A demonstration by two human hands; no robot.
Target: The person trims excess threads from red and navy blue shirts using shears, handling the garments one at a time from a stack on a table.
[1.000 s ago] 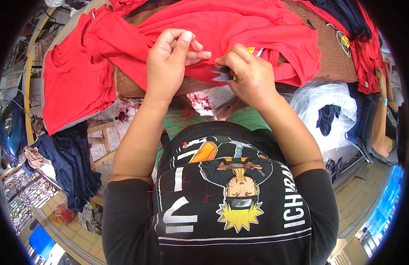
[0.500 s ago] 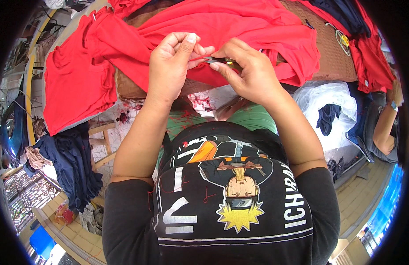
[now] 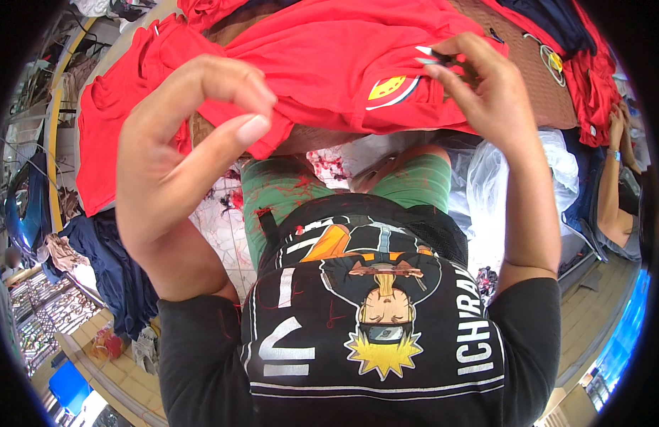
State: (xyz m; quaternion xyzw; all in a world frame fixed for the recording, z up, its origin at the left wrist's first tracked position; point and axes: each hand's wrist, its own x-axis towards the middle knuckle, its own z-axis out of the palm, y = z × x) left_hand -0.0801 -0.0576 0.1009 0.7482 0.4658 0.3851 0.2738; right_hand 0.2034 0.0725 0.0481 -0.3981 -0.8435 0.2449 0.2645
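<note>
My right hand (image 3: 489, 92) holds small thread snips (image 3: 426, 60), their two pale blade tips spread apart and pointing left. Below them, a red garment (image 3: 315, 64) spreads over a brown padded surface, with a yellow, dark and white emblem (image 3: 390, 91) facing up. Raised close to me on the left is my left hand (image 3: 180, 135), fingers curled and thumb apart from them. Nothing can be seen between those fingers. It hovers in front of the garment's left part and hides some of it.
Red thread scraps lie on my green shorts (image 3: 280, 196) and the pale tiled floor (image 3: 230, 242). Dark blue cloth (image 3: 112, 263) hangs at the left. A clear plastic bag (image 3: 486, 178) stands at the right, near a co-worker's arm (image 3: 610, 185) beside red cloth.
My hands have separated from their meeting point over the garment. The left came back toward me and left; the right moved right with the snips. The emblem has come into view.
</note>
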